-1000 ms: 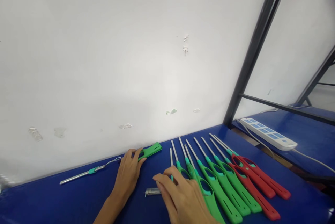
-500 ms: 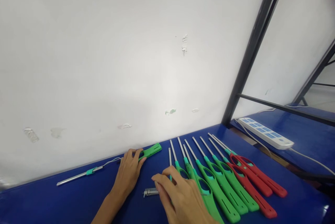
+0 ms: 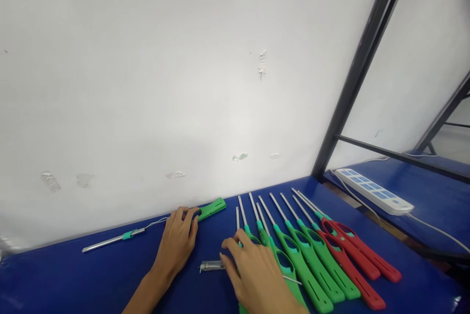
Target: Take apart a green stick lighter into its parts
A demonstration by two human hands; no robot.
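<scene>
My left hand rests with curled fingers on a green lighter handle near the wall. A thin wire runs left from there to a metal lighter rod with a teal collar. Closed over a small clear tube, like a lighter's fuel tank, is my right hand; the tube's tip sticks out past the thumb, and a thin pale strand shows on the hand's other side. Beneath and beside this hand lie several green long-necked lighters, partly covered by it. Red lighters lie at the row's right end.
A white wall stands right behind the blue table. On the right rises a black metal post with a crossbar. Beyond it, a white power strip with its cable lies on another blue surface.
My right hand has shifted slightly right and settled lower over the lighters. My left hand stays on the green handle. The view has moved a little.
</scene>
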